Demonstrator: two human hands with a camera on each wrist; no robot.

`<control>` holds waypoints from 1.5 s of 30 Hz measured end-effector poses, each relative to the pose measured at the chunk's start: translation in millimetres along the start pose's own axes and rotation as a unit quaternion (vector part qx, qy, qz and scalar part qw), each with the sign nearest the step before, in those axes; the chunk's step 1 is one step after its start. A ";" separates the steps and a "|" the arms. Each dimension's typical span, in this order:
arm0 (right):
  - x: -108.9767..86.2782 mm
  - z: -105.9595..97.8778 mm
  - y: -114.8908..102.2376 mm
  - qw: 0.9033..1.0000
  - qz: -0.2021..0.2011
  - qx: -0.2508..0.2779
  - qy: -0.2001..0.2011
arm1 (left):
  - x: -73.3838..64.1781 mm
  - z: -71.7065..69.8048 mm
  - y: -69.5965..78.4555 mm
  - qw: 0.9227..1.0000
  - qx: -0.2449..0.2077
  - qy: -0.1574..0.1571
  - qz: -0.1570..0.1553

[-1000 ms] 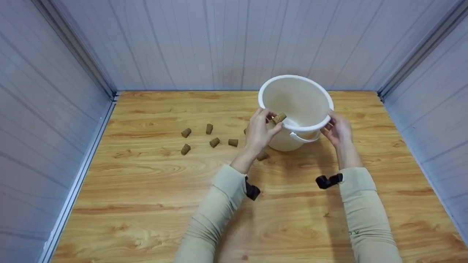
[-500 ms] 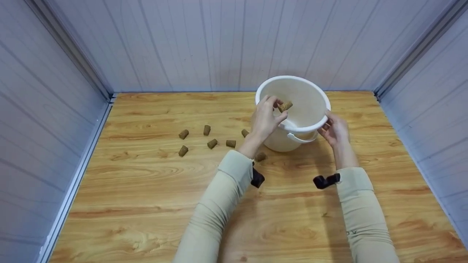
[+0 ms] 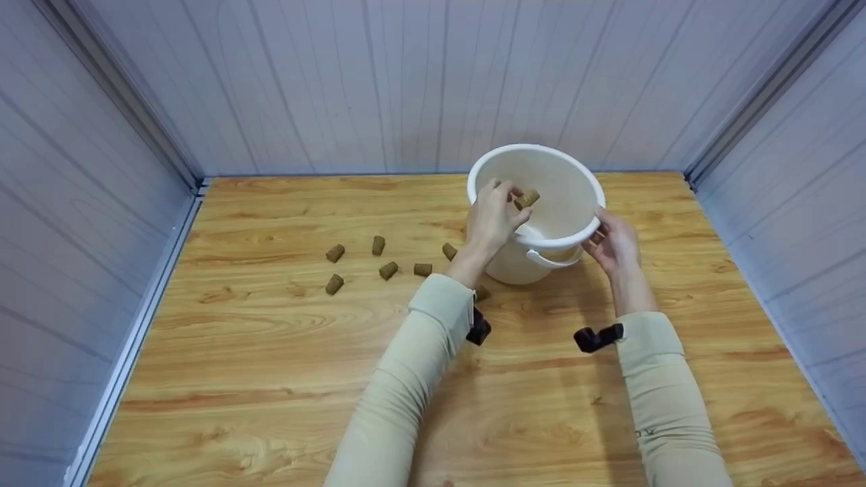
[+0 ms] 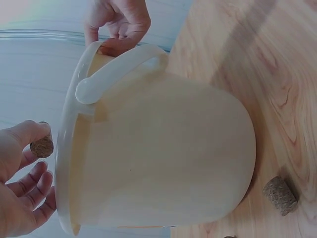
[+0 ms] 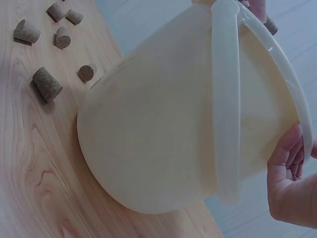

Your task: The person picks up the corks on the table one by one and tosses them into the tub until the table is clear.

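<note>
A white plastic bucket (image 3: 521, 267) stands at the back right of the table, its handle (image 3: 555, 260) hanging down at the front. My left hand (image 3: 492, 218) pinches a brown cork (image 3: 527, 199) between thumb and finger, over the bucket's mouth in the head view. In the left wrist view that cork (image 4: 42, 144) shows just beyond the rim (image 4: 63, 163), the other fingers spread below it. At the bucket's right side my right hand (image 3: 614, 245) grips the rim, fingers curled under it and thumb on top. The bucket's floor is mostly hidden.
Several more corks (image 3: 388, 270) lie scattered on the wooden table (image 3: 270, 365) left of the bucket. One cork (image 3: 482, 293) lies close to its front, partly behind my left wrist. Pale panel walls (image 3: 325, 88) close off the back and both sides.
My left hand has moved up and inward with the cork, from the bucket's front rim to over its mouth. The right hand keeps its grip on the rim.
</note>
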State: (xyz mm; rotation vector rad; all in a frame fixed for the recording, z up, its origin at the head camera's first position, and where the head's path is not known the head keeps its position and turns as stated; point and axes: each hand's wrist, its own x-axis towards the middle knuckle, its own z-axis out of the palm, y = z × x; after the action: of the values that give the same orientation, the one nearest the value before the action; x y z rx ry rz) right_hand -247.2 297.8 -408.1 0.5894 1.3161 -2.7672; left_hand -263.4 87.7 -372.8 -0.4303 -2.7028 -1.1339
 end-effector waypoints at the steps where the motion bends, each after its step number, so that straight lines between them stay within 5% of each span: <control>1: 0.1 0.0 0.2 1.000 0.001 0.000 -0.001 | 0.5 0.4 0.0 1.000 0.002 -0.001 -0.002; 23: 0.6 2.1 -0.5 1.000 -0.004 -0.006 -0.005 | -3.7 -7.1 3.3 0.999 -0.035 0.024 0.023; 45: -3.2 1.0 -9.3 1.000 -0.009 -0.004 -0.011 | -22.5 -43.3 -1.1 0.993 -0.085 0.059 0.052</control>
State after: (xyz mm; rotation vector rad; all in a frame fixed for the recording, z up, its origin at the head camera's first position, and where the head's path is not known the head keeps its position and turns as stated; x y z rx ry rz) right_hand -246.2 302.6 -399.6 0.5465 1.3352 -2.7729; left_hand -240.2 51.5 -349.6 -0.5043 -2.4632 -1.3204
